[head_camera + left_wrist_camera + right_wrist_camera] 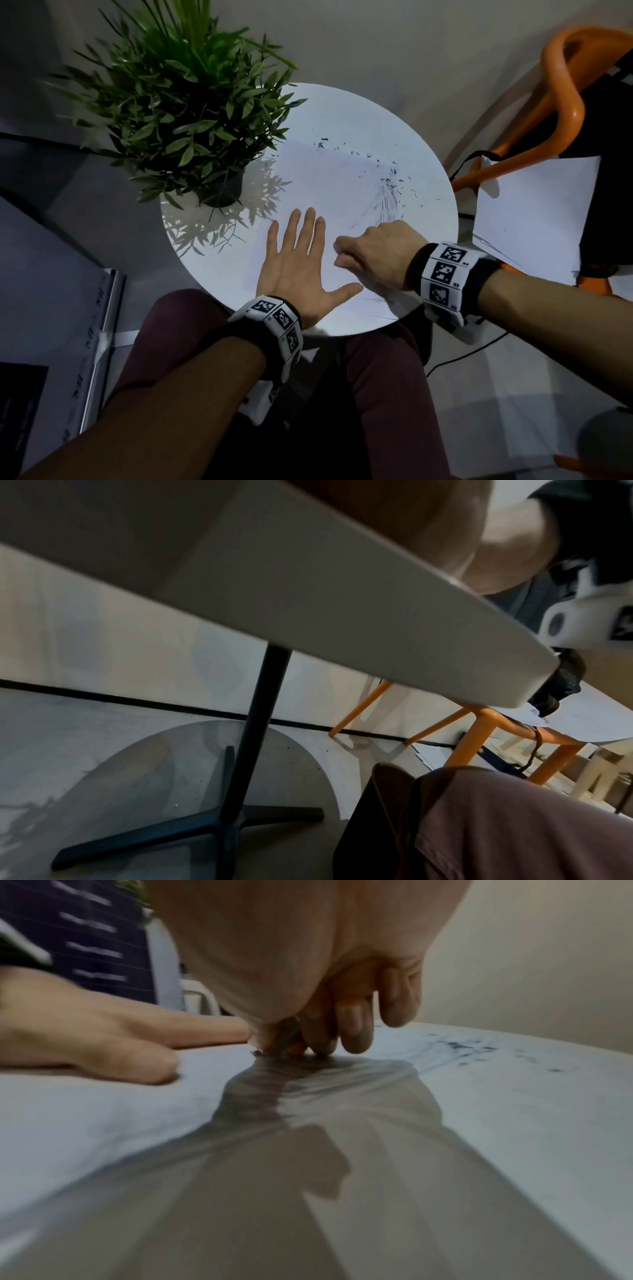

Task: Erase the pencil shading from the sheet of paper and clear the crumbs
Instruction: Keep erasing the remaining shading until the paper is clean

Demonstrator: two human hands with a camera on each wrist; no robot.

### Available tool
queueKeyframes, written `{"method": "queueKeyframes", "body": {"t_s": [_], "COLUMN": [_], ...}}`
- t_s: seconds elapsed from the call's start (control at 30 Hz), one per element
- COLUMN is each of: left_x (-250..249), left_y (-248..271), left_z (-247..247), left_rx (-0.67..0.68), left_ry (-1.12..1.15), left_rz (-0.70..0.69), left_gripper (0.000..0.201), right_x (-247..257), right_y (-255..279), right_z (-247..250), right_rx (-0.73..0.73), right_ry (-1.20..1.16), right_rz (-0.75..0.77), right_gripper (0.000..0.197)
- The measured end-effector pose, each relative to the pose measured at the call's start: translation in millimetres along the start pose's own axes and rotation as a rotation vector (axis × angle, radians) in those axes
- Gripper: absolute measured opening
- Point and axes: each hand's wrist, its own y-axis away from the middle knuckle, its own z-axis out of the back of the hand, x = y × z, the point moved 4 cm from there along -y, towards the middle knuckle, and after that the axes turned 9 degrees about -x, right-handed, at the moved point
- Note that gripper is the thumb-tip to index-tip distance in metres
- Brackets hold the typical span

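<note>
The white sheet of paper [325, 178] lies on a round white table [359, 113]. Faint pencil strokes [388, 205] remain near its right side. Dark eraser crumbs [387, 181] are scattered above them and reach the bare tabletop. My left hand [301, 267] presses flat on the sheet's near part with fingers spread. Just to its right, my right hand [373, 253] is curled, knuckles up. In the right wrist view its fingertips [352, 1026] and thumb pinch a small eraser [291, 1045] against the paper. The eraser is mostly hidden. The crumbs [459, 1045] lie beyond.
A potted green plant [185, 102] stands on the table's far left and overhangs the sheet's corner. An orange chair [561, 68] with loose white sheets [531, 212] is at the right. My knees sit under the near edge. A black table leg [253, 737] runs down below.
</note>
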Motion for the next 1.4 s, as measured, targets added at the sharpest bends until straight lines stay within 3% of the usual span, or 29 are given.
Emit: {"method": "queueKeyframes", "body": {"t_s": [0.2, 0.3, 0.4, 0.6, 0.7, 0.77, 0.83, 1.03, 1.13, 1.23, 1.4], "left_x": [0, -1, -1, -1, -1, -1, -1, -1, -2, -2, -1], "left_y": [0, 1, 1, 1, 1, 1, 1, 1, 2, 2, 1], "left_z": [2, 2, 3, 4, 4, 4, 5, 6, 6, 6, 7], "left_rx": [-0.001, -0.001, -0.003, 0.008, 0.008, 0.010, 0.014, 0.020, 0.019, 0.022, 0.020], "left_ry": [0.011, 0.009, 0.013, 0.009, 0.012, 0.010, 0.012, 0.018, 0.023, 0.019, 0.013], "left_rz": [0.003, -0.003, -0.008, 0.002, 0.002, -0.002, -0.010, 0.002, 0.001, -0.007, 0.003], "left_gripper": [0.116, 0.115, 0.115, 0.117, 0.117, 0.116, 0.116, 0.119, 0.118, 0.117, 0.119], "right_x": [-51, -21, -3, -73, -41, -10, -11, -78, -45, -20, -76], "right_y": [-21, -16, -12, -33, -30, -24, -26, -46, -40, -32, -39], "right_z": [-3, -5, -2, -4, -5, -3, -1, -2, -5, -7, -2], "right_rx": [-0.025, 0.004, -0.018, 0.014, 0.002, -0.026, -0.052, -0.008, 0.041, -0.007, -0.006], "right_ry": [0.004, -0.123, -0.016, 0.053, -0.103, -0.074, 0.020, 0.110, -0.112, -0.009, 0.096], "right_rz": [-0.243, -0.147, -0.038, -0.276, -0.207, -0.099, -0.047, -0.245, -0.205, -0.067, -0.211], "right_gripper": [0.039, 0.038, 0.040, 0.031, 0.036, 0.038, 0.040, 0.036, 0.034, 0.040, 0.032]}}
